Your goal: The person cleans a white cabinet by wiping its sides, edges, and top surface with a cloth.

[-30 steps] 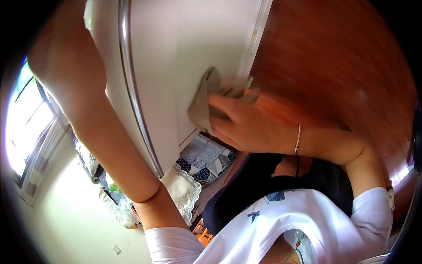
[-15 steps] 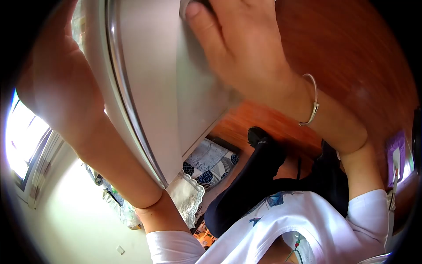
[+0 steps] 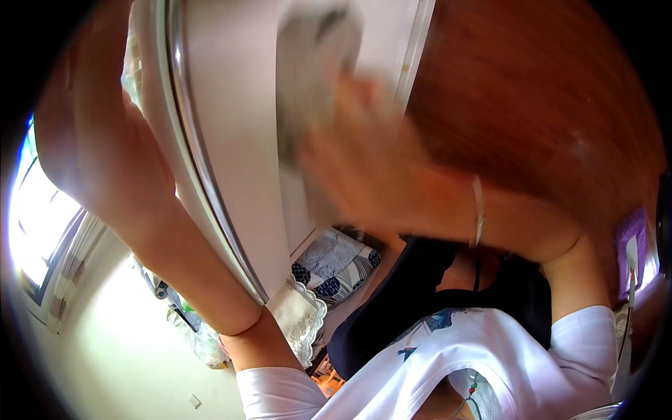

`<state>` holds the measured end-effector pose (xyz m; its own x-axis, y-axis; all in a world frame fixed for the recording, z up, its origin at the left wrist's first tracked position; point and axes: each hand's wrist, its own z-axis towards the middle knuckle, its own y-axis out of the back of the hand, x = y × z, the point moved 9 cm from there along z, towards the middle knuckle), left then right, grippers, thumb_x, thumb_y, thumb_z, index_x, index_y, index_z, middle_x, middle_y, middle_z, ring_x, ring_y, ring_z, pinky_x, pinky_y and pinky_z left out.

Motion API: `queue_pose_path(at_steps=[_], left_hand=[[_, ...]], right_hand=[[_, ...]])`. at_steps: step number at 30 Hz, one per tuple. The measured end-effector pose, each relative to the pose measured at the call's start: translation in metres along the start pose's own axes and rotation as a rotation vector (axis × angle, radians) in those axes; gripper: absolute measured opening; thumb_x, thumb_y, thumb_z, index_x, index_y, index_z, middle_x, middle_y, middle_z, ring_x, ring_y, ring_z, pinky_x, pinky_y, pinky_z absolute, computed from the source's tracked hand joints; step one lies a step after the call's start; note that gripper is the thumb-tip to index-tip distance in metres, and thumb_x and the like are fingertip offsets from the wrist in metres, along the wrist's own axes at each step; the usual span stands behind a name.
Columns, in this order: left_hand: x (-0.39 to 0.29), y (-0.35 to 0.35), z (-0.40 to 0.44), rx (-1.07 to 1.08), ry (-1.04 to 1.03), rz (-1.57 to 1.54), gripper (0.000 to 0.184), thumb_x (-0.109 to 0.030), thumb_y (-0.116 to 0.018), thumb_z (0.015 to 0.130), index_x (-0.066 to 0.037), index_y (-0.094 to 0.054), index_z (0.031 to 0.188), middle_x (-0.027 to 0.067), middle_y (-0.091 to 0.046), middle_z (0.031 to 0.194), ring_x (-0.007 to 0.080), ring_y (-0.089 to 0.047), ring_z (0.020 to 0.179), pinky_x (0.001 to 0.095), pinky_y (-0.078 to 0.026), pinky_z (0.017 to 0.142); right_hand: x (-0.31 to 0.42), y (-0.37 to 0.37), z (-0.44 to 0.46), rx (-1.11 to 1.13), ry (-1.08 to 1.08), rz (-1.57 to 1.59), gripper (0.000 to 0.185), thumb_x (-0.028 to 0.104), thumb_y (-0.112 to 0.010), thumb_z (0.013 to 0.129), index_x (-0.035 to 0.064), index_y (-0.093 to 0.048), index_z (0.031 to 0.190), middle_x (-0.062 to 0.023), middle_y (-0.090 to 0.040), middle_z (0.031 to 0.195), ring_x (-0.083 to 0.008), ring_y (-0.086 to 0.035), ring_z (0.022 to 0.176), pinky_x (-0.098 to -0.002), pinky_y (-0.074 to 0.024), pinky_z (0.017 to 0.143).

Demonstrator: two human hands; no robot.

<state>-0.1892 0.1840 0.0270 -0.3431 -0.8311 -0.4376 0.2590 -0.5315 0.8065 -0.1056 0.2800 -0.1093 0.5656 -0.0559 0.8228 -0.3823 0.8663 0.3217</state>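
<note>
My right hand (image 3: pixel 374 161), smeared by motion, is on a grey cloth (image 3: pixel 315 42) against the side of a white panel-like piece of furniture (image 3: pixel 231 105). The cloth lies flat along the surface above and beside the fingers. A thin bracelet (image 3: pixel 478 210) circles the right wrist. My left hand (image 3: pixel 105 126) reaches up along the far left, beside the furniture's curved, shiny metal trim (image 3: pixel 199 157). Its fingers fade into the dark upper edge of the view, so their grip is hidden.
Reddish-brown wooden floor (image 3: pixel 532 91) spreads at the right. Below the furniture lie a folded patterned fabric (image 3: pixel 336 262) and a cream lace-edged cloth (image 3: pixel 297 318). A bright window (image 3: pixel 42 217) and plastic bags (image 3: pixel 203 343) are at the left. A purple object (image 3: pixel 631 245) stands far right.
My right hand has swept down the image with the grey cloth, exposing more of the white surface and its edge at the top. My left arm has shifted only slightly.
</note>
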Motion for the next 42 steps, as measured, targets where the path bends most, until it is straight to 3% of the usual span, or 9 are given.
queue_pose_path(at_steps=[4, 6, 11, 14, 22, 27, 29, 35, 42], left_hand=[[-0.005, -0.002, 0.001, 0.024, -0.029, 0.072, 0.021, -0.006, -0.049, 0.094, 0.002, -0.065, 0.103, 0.0125, -0.065, 0.101, 0.0222, -0.063, 0.101, 0.0371, -0.047, 0.096], [-0.008, -0.001, 0.003, 0.045, -0.068, 0.161, 0.021, -0.006, -0.049, 0.094, 0.002, -0.065, 0.103, 0.0129, -0.065, 0.102, 0.0226, -0.063, 0.101, 0.0376, -0.047, 0.096], [-0.02, -0.01, 0.003, 0.148, -0.319, 0.705, 0.022, -0.005, -0.048, 0.094, 0.003, -0.065, 0.104, 0.0138, -0.066, 0.102, 0.0237, -0.063, 0.102, 0.039, -0.048, 0.097], [0.0, 0.005, 0.006, 0.021, -0.054, 0.135, 0.022, -0.001, -0.045, 0.095, 0.004, -0.064, 0.104, 0.0144, -0.065, 0.104, 0.0235, -0.063, 0.103, 0.0408, -0.047, 0.098], [-0.001, 0.004, 0.001, -0.078, 0.052, -0.073, 0.023, 0.0, -0.044, 0.095, 0.005, -0.064, 0.105, 0.0143, -0.064, 0.105, 0.0223, -0.062, 0.102, 0.0383, -0.045, 0.097], [-0.001, 0.001, 0.003, -0.057, 0.085, -0.05, 0.023, -0.001, -0.044, 0.095, 0.004, -0.063, 0.105, 0.0135, -0.065, 0.103, 0.0218, -0.061, 0.102, 0.0369, -0.044, 0.098], [-0.001, 0.001, 0.004, -0.058, 0.09, -0.057, 0.023, -0.001, -0.044, 0.094, 0.004, -0.063, 0.106, 0.0132, -0.065, 0.103, 0.0219, -0.06, 0.103, 0.0375, -0.043, 0.1], [0.011, 0.005, 0.006, 0.002, 0.061, -0.271, 0.027, 0.0, -0.039, 0.093, 0.006, -0.059, 0.111, 0.0155, -0.062, 0.109, 0.0233, -0.059, 0.107, 0.0388, -0.038, 0.105], [0.015, 0.009, 0.002, -0.04, 0.101, -0.272, 0.03, -0.001, -0.036, 0.093, 0.008, -0.056, 0.114, 0.0182, -0.06, 0.114, 0.0274, -0.056, 0.114, 0.0404, -0.037, 0.106]], right_hand=[[-0.062, 0.04, 0.07, -0.178, -0.221, 0.021, 0.014, 0.009, -0.055, 0.079, 0.0009, -0.055, 0.09, -0.0149, -0.051, 0.1, -0.0334, -0.048, 0.092, -0.0469, -0.039, 0.075], [-0.043, 0.048, 0.067, -0.269, -0.075, -0.107, 0.014, 0.001, -0.048, 0.084, -0.0041, -0.046, 0.097, -0.0231, -0.045, 0.097, -0.037, -0.045, 0.088, -0.0438, -0.0369, 0.076], [0.035, -0.023, -0.046, 0.137, 0.087, 0.019, 0.017, 0.018, -0.059, 0.076, 0.0073, -0.067, 0.087, -0.0147, -0.046, 0.135, -0.0267, -0.048, 0.1, -0.0411, -0.0411, 0.085], [0.053, -0.04, -0.07, 0.183, 0.165, 0.17, 0.016, 0.018, -0.06, 0.075, 0.0053, -0.068, 0.08, -0.0147, -0.048, 0.135, -0.0245, -0.049, 0.099, -0.0419, -0.0423, 0.089], [0.021, -0.017, -0.034, 0.096, 0.132, 0.061, 0.019, 0.017, -0.059, 0.08, 0.0039, -0.067, 0.091, -0.0092, -0.044, 0.141, -0.0207, -0.048, 0.087, -0.0399, -0.0425, 0.084], [-0.05, 0.036, 0.053, -0.312, -0.049, 0.014, 0.029, 0.009, -0.06, 0.078, 0.0053, -0.055, 0.106, -0.0181, -0.054, 0.114, -0.035, -0.052, 0.082, -0.0432, -0.0445, 0.075], [-0.068, 0.057, 0.08, -0.324, -0.082, 0.163, 0.012, 0.001, -0.047, 0.085, -0.0026, -0.047, 0.097, -0.0222, -0.046, 0.096, -0.0374, -0.043, 0.083, -0.0455, -0.0353, 0.075], [-0.034, 0.037, 0.023, -0.429, -0.048, 0.252, 0.027, 0.01, -0.061, 0.079, 0.0082, -0.056, 0.105, -0.015, -0.055, 0.106, -0.0329, -0.054, 0.085, -0.0436, -0.0459, 0.075], [0.034, -0.063, -0.077, 0.302, 0.25, 0.478, 0.025, 0.011, -0.06, 0.079, 0.0104, -0.059, 0.104, -0.009, -0.057, 0.107, -0.0213, -0.058, 0.089, -0.0339, -0.0499, 0.073]])
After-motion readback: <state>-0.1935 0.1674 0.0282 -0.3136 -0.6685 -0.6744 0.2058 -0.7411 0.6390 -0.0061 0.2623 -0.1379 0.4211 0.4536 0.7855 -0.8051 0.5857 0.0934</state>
